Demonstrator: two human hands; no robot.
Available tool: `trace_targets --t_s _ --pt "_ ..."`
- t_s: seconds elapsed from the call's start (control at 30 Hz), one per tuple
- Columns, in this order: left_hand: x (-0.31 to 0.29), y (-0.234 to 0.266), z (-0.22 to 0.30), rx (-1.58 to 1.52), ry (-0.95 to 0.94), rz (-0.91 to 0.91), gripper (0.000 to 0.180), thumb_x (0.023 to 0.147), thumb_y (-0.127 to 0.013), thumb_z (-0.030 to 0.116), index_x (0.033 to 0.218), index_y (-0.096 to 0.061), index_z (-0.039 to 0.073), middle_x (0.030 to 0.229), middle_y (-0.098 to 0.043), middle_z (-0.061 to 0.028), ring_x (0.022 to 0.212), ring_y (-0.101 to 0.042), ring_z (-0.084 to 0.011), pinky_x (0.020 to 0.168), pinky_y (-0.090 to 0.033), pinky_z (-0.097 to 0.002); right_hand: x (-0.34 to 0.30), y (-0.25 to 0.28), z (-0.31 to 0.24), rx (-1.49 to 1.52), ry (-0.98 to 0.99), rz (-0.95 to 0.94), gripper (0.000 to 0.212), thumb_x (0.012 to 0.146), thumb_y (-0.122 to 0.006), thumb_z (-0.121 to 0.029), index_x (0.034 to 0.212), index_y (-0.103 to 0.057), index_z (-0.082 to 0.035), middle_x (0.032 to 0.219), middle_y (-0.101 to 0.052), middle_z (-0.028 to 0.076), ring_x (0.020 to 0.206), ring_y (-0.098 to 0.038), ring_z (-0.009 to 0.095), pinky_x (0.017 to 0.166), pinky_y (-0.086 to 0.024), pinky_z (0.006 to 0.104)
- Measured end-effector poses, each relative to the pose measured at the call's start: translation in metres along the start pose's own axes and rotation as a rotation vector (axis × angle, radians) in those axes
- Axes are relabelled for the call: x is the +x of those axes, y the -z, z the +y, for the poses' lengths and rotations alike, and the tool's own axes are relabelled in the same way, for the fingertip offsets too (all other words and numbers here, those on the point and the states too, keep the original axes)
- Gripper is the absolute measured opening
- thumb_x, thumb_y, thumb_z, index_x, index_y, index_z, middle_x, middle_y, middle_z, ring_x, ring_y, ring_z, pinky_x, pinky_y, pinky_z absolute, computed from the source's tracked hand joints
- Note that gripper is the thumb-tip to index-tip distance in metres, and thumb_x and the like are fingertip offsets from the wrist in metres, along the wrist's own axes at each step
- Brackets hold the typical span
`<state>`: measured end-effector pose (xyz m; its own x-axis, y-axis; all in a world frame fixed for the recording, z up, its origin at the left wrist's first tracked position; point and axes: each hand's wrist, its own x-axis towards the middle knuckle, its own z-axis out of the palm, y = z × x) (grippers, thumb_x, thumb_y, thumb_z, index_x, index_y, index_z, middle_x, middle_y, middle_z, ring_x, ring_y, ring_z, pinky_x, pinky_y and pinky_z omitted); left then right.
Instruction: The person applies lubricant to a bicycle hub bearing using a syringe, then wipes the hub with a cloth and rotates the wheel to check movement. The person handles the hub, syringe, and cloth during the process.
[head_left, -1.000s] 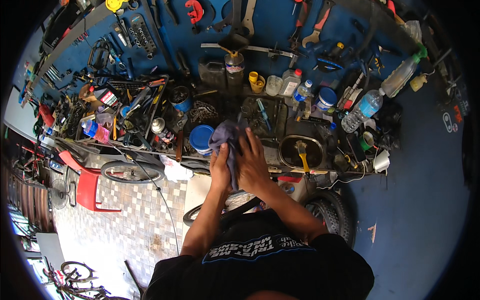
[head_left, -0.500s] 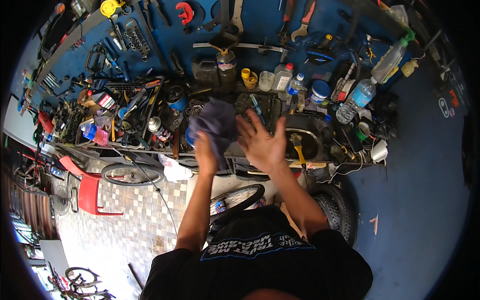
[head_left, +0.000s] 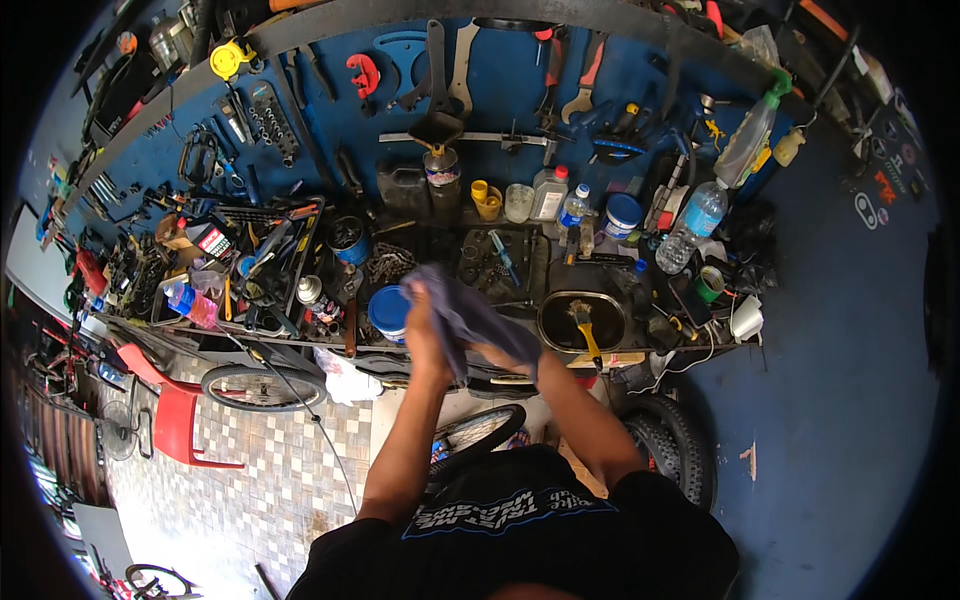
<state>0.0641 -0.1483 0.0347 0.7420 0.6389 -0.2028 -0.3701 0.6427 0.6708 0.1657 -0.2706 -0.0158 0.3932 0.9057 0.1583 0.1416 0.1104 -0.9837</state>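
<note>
Both of your hands are bunched into the purple-grey rag (head_left: 470,318) just in front of the blue tub (head_left: 388,312): left hand (head_left: 425,335) gripping its upper fold, right hand (head_left: 510,358) wrapped inside it, probably to rub grime off over the cluttered surface (head_left: 520,265).

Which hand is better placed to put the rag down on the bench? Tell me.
Left, probably. The left hand grips the purple rag bare, right by the bench; the right hand is wrapped inside it.

Cloth (head_left: 470,315) between both hands, tub (head_left: 388,312) left, tray (head_left: 583,320) right
</note>
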Motion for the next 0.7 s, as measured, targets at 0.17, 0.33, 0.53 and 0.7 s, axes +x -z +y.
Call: trace_targets --t_s 0.17,0.33,0.53,0.7 --pt "0.017 0.005 0.029 -0.126 -0.167 -0.114 0.078 0.105 -0.038 0.067 0.152 -0.047 0.006 0.149 -0.055 -0.0185 0.14 -0.05 -0.0349 0.122 -0.034 -0.0435 0.015 0.031 -0.048 0.27 0.178 0.465 0.09 0.101 -0.042 -0.07 0.167 -0.018 -0.013 0.173 -0.021 0.01 0.154 -0.029 0.026 0.122 -0.03 0.0422" --pt "0.014 -0.039 -0.01 0.685 -0.353 -0.044 0.071 0.11 -0.039 0.057 0.147 -0.051 -0.002 0.145 -0.057 -0.0193 0.135 -0.054 -0.0293 0.116 -0.037 -0.037 0.035 -0.026 -0.062 -0.04 0.384 0.247 0.125 0.088 -0.04 -0.09 0.166 0.004 -0.002 0.174 -0.003 0.019 0.159 -0.01 0.032 0.127 -0.011 0.0445" --pt "0.049 -0.032 -0.002 0.774 -0.236 0.025 0.064 0.112 -0.036 0.054 0.133 -0.06 -0.001 0.106 -0.073 -0.0113 0.094 -0.069 -0.0216 0.083 -0.054 -0.0367 0.035 -0.023 -0.095 0.778 0.251 -0.075 0.136 0.072 -0.027 -0.104 0.168 -0.001 -0.012 0.175 -0.006 0.011 0.16 -0.01 0.026 0.129 -0.006 0.0443" --pt "0.093 0.018 -0.011 -0.057 -0.153 -0.511 0.058 0.112 -0.035 0.05 0.148 -0.049 0.007 0.132 -0.066 -0.0072 0.119 -0.063 -0.0222 0.105 -0.048 -0.0362 0.021 -0.011 -0.099 1.475 0.155 -0.181 0.133 0.071 -0.032 -0.104 0.169 -0.007 -0.016 0.176 -0.005 0.009 0.16 -0.011 0.027 0.129 -0.01 0.0473"
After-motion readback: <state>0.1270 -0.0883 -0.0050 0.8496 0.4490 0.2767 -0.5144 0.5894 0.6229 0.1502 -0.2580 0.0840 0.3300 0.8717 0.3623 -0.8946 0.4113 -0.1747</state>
